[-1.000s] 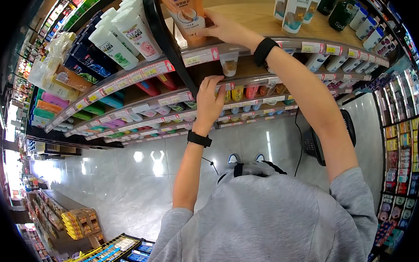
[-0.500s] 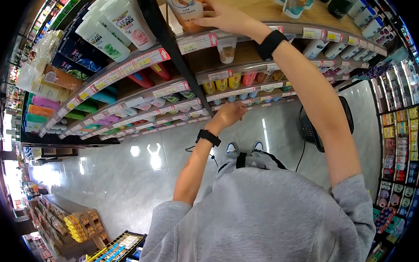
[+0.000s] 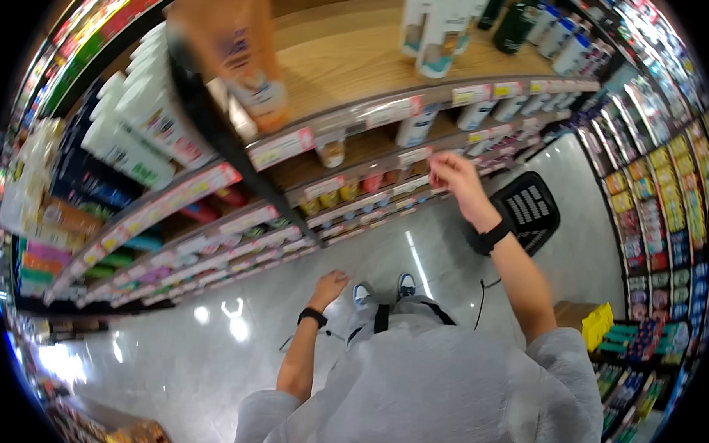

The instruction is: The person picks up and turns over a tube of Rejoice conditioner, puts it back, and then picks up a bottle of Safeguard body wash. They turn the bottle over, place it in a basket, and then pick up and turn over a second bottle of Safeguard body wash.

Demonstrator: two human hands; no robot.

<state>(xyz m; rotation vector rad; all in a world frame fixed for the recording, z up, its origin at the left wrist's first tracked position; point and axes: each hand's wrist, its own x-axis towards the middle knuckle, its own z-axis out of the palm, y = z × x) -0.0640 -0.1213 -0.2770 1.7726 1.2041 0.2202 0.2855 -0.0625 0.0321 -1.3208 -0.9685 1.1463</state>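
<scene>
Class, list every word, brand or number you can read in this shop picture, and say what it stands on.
None can be read.
Orange tube: print blurred.
White bottles: labels blurred.
Shelf price tags: too small.
Neither the left hand nor the right hand holds anything printed.

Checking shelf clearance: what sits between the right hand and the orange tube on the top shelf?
Head view: bare wooden shelf separates right hand from orange tube.
</scene>
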